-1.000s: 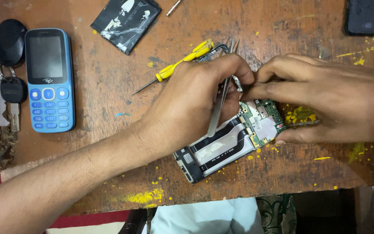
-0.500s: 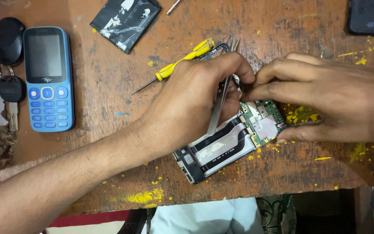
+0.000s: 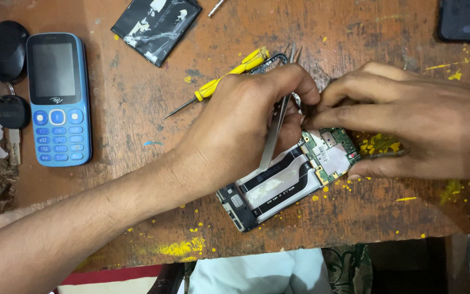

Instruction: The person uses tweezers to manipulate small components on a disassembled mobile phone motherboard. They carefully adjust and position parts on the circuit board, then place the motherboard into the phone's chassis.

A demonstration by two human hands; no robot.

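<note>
An opened smartphone [image 3: 278,188] with its back removed lies tilted on the wooden table [image 3: 137,109], its green circuit board [image 3: 330,152] exposed at the upper right end. My left hand [image 3: 240,130] rests over the phone and pinches metal tweezers [image 3: 276,130], which slant down across the phone. My right hand [image 3: 414,128] comes in from the right; its fingertips meet the left hand's fingertips above the circuit board, and its thumb presses the phone's upper edge. What the fingertips hold between them is hidden.
A yellow-handled screwdriver [image 3: 218,84] lies just behind my left hand. A blue keypad phone [image 3: 58,98] and car keys [image 3: 9,81] lie at the left. A black battery [image 3: 156,24] sits at the back, a dark device [image 3: 466,19] at the back right. Yellow paint flecks dot the table.
</note>
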